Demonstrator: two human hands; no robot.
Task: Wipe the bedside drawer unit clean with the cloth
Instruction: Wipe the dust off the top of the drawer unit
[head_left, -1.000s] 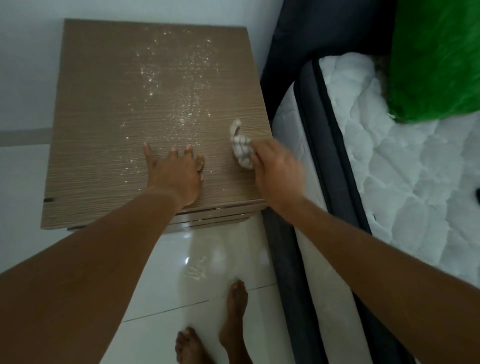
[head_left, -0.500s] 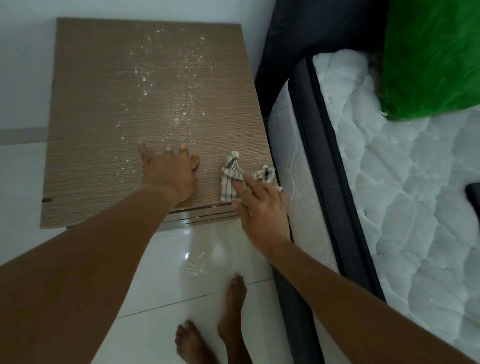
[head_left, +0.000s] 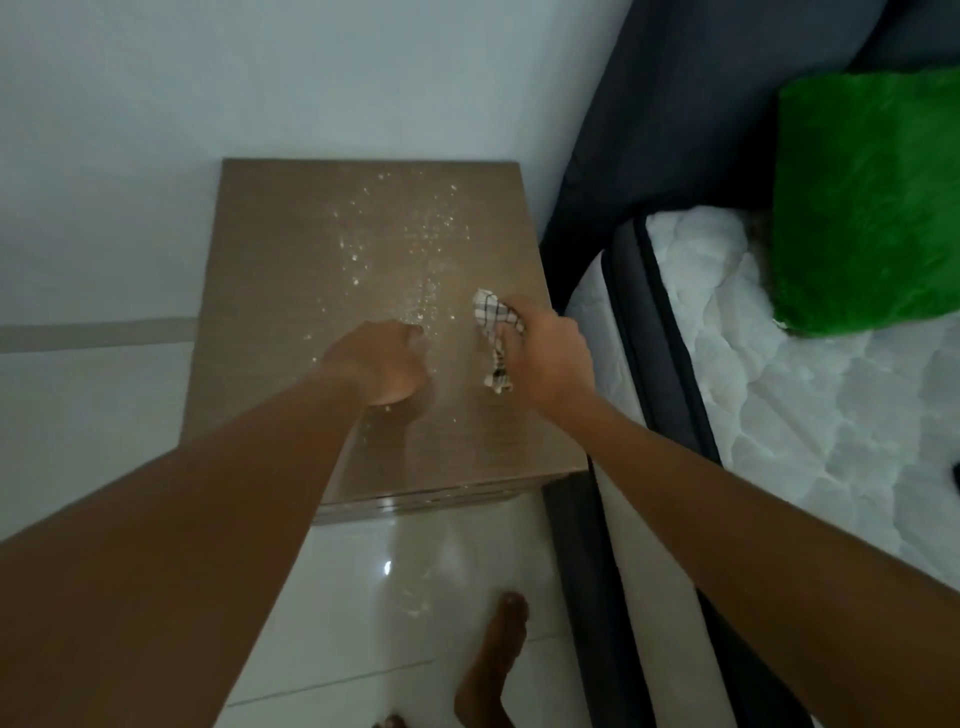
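The bedside drawer unit (head_left: 291, 249) has a brown wood-grain top, seen from above against a pale wall. White powdery specks (head_left: 410, 244) are scattered over its middle and back. My right hand (head_left: 550, 358) grips a bunched white cloth with dark checks (head_left: 493, 332) and holds it on the top near the right edge, beside the specks. My left hand (head_left: 382, 364) rests on the top to the left of the cloth, fingers curled under into a loose fist with nothing in it.
A bed with a white quilted mattress (head_left: 779, 374) and dark frame (head_left: 665, 332) stands close against the unit's right side. A green pillow (head_left: 872, 202) lies on it. Glossy white floor tiles (head_left: 395, 582) and my bare feet (head_left: 493, 660) are below the unit's front edge.
My right hand has lifted the cloth from the front right corner and moved it back toward the specks. My left hand has curled from flat into a fist. The view has pulled back.
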